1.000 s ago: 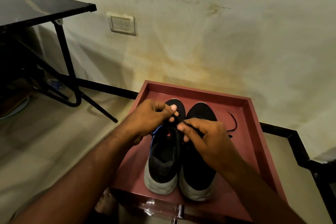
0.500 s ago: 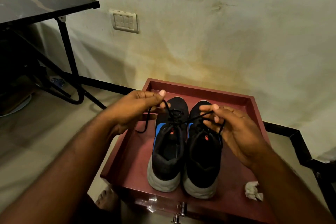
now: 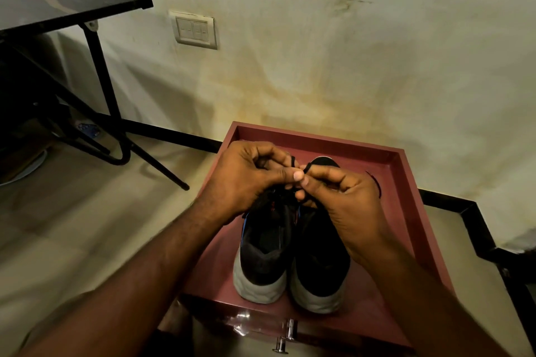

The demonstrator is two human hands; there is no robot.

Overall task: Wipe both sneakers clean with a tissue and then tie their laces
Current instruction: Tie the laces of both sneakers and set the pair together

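Observation:
Two black sneakers with pale grey soles stand side by side, heels toward me, in a dark red tray (image 3: pixel 406 211). The left sneaker (image 3: pixel 265 258) shows a blue stripe on its side; the right sneaker (image 3: pixel 319 266) touches it. My left hand (image 3: pixel 246 180) and my right hand (image 3: pixel 345 197) meet above the left sneaker's tongue, each pinching a loop or end of its black lace (image 3: pixel 293 162). The hands hide both shoes' fronts. A loose lace end lies behind my right hand. No tissue is in view.
The tray tops a small cabinet with a metal handle (image 3: pixel 285 333). A stained wall with a switch plate (image 3: pixel 194 29) rises close behind. A dark folding table (image 3: pixel 58 6) with black legs stands at the left, over a tiled floor.
Half a second ago my hands were spread apart, pulling the lace ends out sideways. They have come together over the left sneaker, fingertips touching. The tissue at the tray's front right is now hidden.

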